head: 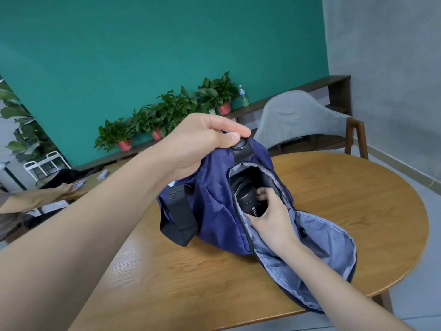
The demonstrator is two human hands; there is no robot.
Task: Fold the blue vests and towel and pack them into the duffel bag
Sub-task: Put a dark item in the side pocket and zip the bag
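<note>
The navy duffel bag [214, 199] sits on the wooden counter [358, 199], its end flap [322, 247] unzipped and folded down toward the person. The left hand [202, 144] pinches the black tab [242, 149] at the bag's top, lifting it. The right hand [269, 211] reaches into the end opening, fingers curled around a black bottle [248, 199] inside.

One duffel bag [214, 199], one black bottle [248, 199], two hands, four potted plants.
</note>
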